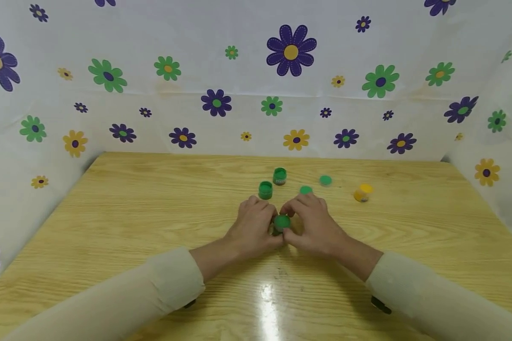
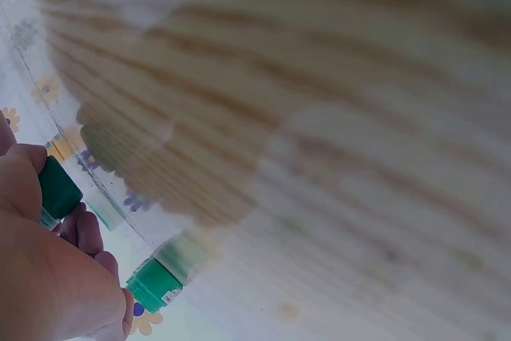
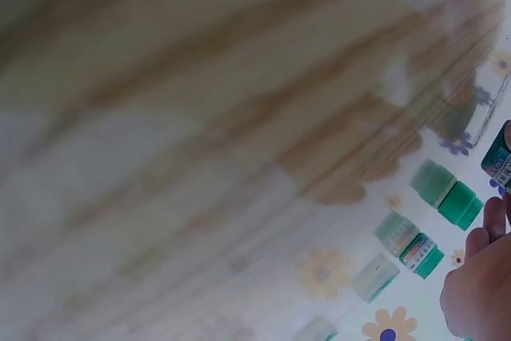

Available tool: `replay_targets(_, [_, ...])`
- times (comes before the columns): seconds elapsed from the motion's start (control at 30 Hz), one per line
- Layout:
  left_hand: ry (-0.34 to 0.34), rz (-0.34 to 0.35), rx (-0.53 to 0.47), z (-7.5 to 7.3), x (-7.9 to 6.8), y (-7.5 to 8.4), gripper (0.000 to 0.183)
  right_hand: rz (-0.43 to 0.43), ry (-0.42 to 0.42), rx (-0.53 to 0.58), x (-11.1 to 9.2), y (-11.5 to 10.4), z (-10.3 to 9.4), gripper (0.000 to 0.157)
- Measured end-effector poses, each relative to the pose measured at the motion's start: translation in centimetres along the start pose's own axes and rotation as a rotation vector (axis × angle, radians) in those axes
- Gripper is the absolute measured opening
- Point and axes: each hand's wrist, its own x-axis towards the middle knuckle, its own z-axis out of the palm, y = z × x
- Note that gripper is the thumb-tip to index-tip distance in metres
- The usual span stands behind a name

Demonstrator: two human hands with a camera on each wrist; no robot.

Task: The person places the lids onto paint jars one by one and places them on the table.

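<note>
- Shows a small, round green paint jar (image 1: pixel 282 222) with a flat green top and a printed label, held between both hands over the middle of the wooden table (image 1: pixel 187 194).
- Grips one side with curled left hand (image 1: pixel 255 227) and pinches the other with right hand (image 1: pixel 315 226), thereby covering much of the wall.
- Just beyond, two uncovered green jars (image 1: pixel 265 190) near each other.
- To the right, two green lids (image 1: pixel 325 180), one partly blocked by right hand.
- Farther right, a yellow jar (image 1: pixel 363 192).
- Behind everything, a flower-print cloth (image 1: pixel 239 71).
</note>
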Motion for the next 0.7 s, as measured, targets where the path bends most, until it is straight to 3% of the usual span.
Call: replay_targets(0.7, [0.011, 0.022, 0.016, -0.06, -0.16, -0.07, 0.031, 0.034, 0.014, -0.066, 0.02, -0.20, 0.06, 0.029])
